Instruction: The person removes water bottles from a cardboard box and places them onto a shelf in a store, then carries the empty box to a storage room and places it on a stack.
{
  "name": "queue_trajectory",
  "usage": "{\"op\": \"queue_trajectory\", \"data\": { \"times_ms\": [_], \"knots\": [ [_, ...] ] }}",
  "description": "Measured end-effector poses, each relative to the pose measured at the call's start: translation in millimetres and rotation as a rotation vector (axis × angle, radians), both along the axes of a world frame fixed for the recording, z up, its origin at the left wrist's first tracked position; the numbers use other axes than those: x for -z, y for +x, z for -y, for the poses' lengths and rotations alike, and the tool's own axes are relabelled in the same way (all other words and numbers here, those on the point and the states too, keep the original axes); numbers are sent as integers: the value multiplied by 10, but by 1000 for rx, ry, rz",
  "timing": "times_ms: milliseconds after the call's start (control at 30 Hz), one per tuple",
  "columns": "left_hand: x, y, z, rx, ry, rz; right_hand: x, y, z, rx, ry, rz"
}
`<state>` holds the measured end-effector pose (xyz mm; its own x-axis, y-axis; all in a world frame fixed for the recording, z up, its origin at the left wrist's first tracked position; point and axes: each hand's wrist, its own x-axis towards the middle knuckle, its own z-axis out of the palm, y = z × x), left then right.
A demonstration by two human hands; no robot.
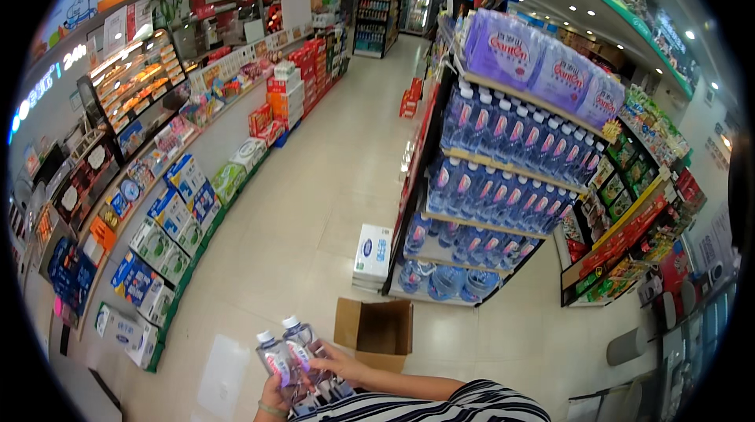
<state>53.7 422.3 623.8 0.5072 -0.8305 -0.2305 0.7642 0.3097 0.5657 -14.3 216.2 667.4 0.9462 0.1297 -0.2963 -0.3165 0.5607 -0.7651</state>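
Note:
Two clear water bottles (299, 346) with white caps and pink-marked labels stand side by side, close to my body at the bottom of the head view. My left hand (273, 391) holds the left bottle (275, 358), a band round its wrist. Fingers of my right hand (341, 365) lie across the other bottle's label, its thumb on the front. Just beyond my right forearm, an open cardboard box (383, 326) rests on the floor; its inside looks dark. Past it rises a shelf unit (513, 166) of similar bottles in rows, with large jugs (446, 281) on the lowest level.
White cartons (372, 255) are stacked on the floor beside the shelf unit. A long counter (227, 121) with boxed goods (177, 233) along its foot runs down the left. A grey bin (626, 346) and a snack rack (619, 233) stand at the right.

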Motion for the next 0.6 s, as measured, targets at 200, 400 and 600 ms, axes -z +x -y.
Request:
{"op": "queue_trajectory", "data": {
  "times_ms": [200, 400, 600],
  "knots": [
    [248, 673, -562, -39, -140, -8, -160, 730, -510, -117, 194, 67],
    [393, 1239, -333, 29, -167, -86, -90, 1147, -374, 130, -134, -130],
    [239, 2065, 148, 74, -94, 11, 73, 1858, -6, 275, -299, -161]
  ]
}}
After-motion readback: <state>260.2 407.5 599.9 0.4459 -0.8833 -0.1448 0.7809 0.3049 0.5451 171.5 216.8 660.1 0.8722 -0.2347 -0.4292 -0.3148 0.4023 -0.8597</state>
